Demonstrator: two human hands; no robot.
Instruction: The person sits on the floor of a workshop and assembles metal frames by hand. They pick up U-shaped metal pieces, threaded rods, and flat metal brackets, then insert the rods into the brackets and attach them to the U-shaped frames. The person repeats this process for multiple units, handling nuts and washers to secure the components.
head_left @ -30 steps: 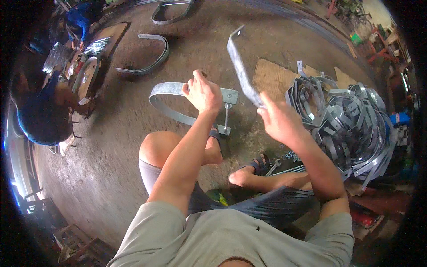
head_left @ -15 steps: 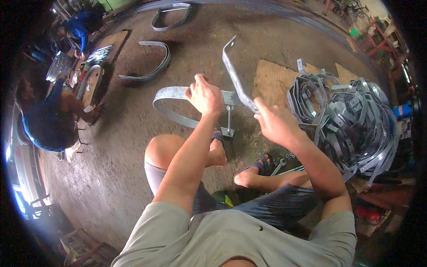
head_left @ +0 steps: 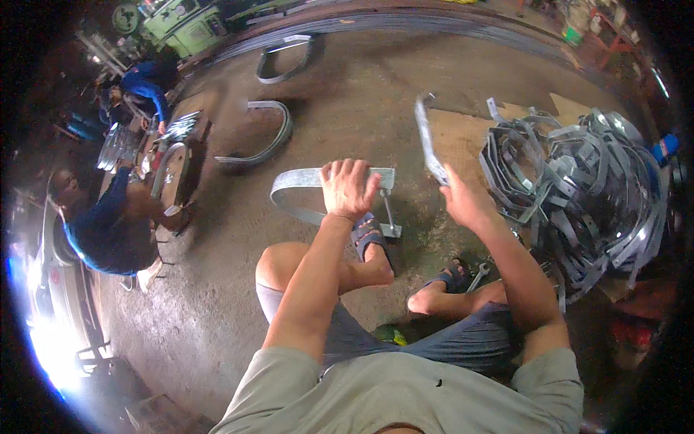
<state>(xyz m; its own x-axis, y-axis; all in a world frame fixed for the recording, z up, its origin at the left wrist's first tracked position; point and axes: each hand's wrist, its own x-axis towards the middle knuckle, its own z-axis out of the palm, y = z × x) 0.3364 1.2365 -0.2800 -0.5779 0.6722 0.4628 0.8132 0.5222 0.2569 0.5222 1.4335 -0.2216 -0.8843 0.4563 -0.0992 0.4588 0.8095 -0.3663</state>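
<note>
My left hand [head_left: 350, 189] lies over a U-shaped flat metal strap [head_left: 295, 178], fingers bent over its upper arm, gripping it. A long bolt [head_left: 389, 210] spans the strap's two ends, just right of that hand. The strap stands on the floor by my sandalled foot. Raised to the right, my right hand [head_left: 466, 199] is closed around the lower end of a bent flat metal bar [head_left: 426, 137]. The bar's blurred upper part angles up and away from the strap.
A big heap of bent metal straps [head_left: 600, 188] lies right, beside cardboard [head_left: 455, 137]. Two more curved straps [head_left: 278, 137] [head_left: 285, 69] rest on the floor ahead. A wrench [head_left: 478, 276] is by my right foot. Two people [head_left: 108, 228] [head_left: 148, 90] work at left near a green machine [head_left: 181, 25].
The bar in my right hand has swung to a more upright angle. My left hand has flattened over the strap, its fingers now reaching across. The whole view has shifted.
</note>
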